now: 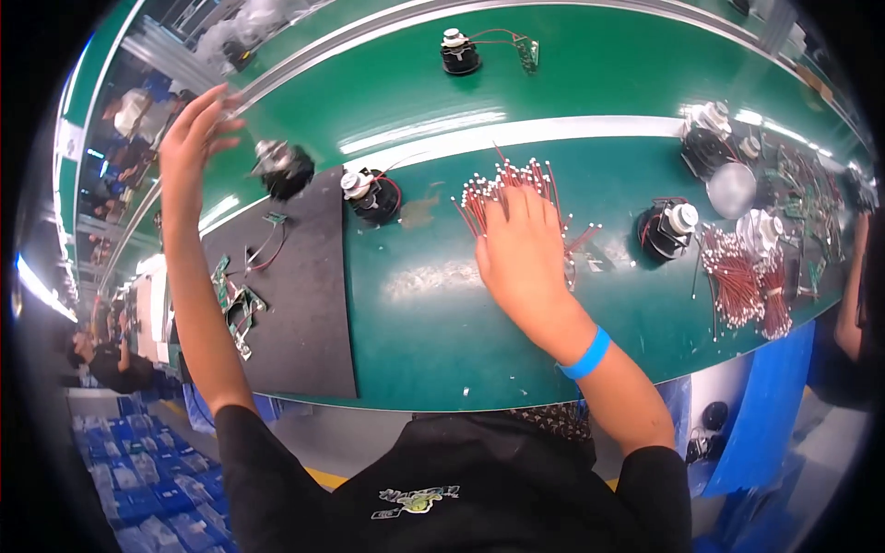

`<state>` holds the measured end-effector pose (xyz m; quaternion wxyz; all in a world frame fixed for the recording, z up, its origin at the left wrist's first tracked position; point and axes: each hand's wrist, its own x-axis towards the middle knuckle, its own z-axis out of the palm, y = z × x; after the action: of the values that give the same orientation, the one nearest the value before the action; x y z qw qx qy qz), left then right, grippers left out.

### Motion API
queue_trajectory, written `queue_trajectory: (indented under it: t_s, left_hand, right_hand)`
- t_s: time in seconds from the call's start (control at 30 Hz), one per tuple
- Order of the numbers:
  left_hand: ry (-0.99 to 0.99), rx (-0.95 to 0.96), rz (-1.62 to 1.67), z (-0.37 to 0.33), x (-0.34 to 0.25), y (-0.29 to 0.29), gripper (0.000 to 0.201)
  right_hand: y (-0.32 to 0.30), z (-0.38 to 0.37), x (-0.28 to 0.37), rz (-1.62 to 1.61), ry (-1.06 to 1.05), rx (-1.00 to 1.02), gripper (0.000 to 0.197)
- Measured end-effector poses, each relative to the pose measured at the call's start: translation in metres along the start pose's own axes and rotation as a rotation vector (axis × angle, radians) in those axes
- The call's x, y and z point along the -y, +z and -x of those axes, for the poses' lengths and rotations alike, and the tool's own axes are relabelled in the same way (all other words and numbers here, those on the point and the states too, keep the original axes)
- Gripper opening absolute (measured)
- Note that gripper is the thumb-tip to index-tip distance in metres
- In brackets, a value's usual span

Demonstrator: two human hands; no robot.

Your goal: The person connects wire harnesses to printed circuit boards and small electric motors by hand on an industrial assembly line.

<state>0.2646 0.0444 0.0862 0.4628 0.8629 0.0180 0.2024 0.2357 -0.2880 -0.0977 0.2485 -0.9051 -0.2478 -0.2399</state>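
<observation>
My left hand (195, 138) is raised at the upper left, its fingers apart and slightly blurred, with nothing in it. Just right of it is a black and white motor-like unit (284, 171), smeared by motion and apart from the fingers. My right hand (524, 244), a blue band on its wrist, reaches over a bundle of red wires with white connectors (466, 198). Its fingers curl down onto the wires, and the fingertips are hidden among them. A similar black and white unit (373, 195) sits between my hands, by the edge of a black mat (309, 304).
Small green circuit boards (241, 309) lie on the mat. Another unit with a wired board (461, 53) rests on the far green belt. Right of my hand stand more units (666, 229) and wire bundles (737, 286). A co-worker's arm (853, 286) shows at the far right.
</observation>
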Motion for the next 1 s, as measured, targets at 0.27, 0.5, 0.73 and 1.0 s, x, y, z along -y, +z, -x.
queue_trajectory:
  t_s: [0.27, 0.5, 0.73, 1.0]
  left_hand:
    - [0.025, -0.023, -0.261, -0.063, 0.111, -0.022, 0.039]
    - [-0.001, 0.474, -0.884, 0.016, 0.137, -0.081, 0.060]
    - [0.066, 0.475, -1.102, 0.129, 0.120, -0.067, 0.060]
    - [0.077, 0.416, -0.903, 0.132, 0.121, -0.078, 0.030]
  right_hand:
    - [0.001, 0.000, 0.006, 0.046, 0.062, 0.158, 0.026]
    - [-0.006, 0.000, 0.005, 0.066, 0.058, 0.161, 0.024]
    - [-0.006, -0.003, 0.013, -0.070, -0.014, 0.117, 0.028]
    - [0.011, -0.022, 0.040, -0.509, -0.072, 0.102, 0.040]
